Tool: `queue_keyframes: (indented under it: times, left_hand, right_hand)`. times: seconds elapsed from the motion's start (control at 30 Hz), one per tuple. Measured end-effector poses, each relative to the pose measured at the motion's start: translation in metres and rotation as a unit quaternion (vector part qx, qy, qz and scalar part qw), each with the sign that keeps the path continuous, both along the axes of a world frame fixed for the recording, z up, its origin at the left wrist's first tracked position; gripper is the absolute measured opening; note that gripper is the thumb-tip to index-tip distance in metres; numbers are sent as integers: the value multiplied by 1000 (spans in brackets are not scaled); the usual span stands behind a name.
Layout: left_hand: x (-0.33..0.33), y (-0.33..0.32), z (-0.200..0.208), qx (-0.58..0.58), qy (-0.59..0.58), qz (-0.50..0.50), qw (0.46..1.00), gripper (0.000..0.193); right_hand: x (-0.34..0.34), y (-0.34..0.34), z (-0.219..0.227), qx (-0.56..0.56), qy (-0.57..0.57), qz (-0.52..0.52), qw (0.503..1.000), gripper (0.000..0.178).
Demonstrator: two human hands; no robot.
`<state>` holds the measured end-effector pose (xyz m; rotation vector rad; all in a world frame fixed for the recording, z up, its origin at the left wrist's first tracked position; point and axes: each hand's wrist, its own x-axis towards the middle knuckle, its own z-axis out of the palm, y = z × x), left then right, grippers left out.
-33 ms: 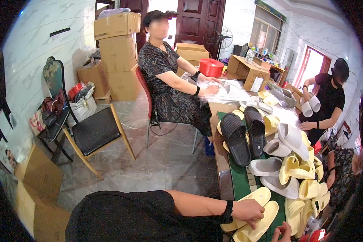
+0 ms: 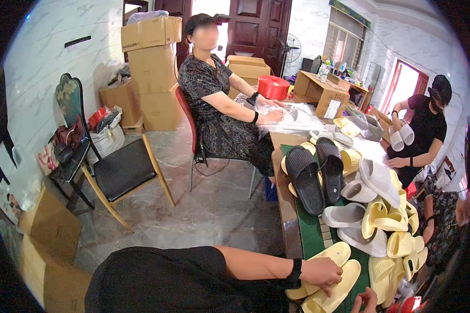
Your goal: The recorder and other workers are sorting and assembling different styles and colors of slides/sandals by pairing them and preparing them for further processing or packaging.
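A pair of pale yellow slippers lies side by side on the green table mat (image 2: 313,235), at the near end of the table. My left hand (image 2: 321,274) rests over them, its fingers curled down on the inner edge of the nearer slipper (image 2: 346,283). The farther slipper (image 2: 335,254) lies partly under that hand and wrist. At the lower edge, my right hand (image 2: 366,301) shows only in part beside the nearer slipper's toe end; its fingers are bent but apart, with nothing visible in them.
Black slippers (image 2: 304,177), grey slippers (image 2: 368,240) and more yellow slippers (image 2: 384,214) are heaped along the table. A seated person (image 2: 214,99) handles clear plastic beside a red roll (image 2: 273,88); another person (image 2: 428,125) holds white slippers. Chairs (image 2: 125,167) and cartons (image 2: 151,68) stand left.
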<state>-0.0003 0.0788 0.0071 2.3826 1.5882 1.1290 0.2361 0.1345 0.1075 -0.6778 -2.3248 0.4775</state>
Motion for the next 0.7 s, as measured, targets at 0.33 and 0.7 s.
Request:
queue_keyframes:
  times: [0.33, 0.7]
  left_hand:
    - [-13, -12, 8, -12, -15, 9, 1000, 47]
    - [-153, 1, 126, 204, 99, 190, 955, 38]
  right_hand:
    - [23, -11, 1, 30, -39, -61, 997, 25]
    - [39, -12, 2, 1, -18, -100, 995, 23]
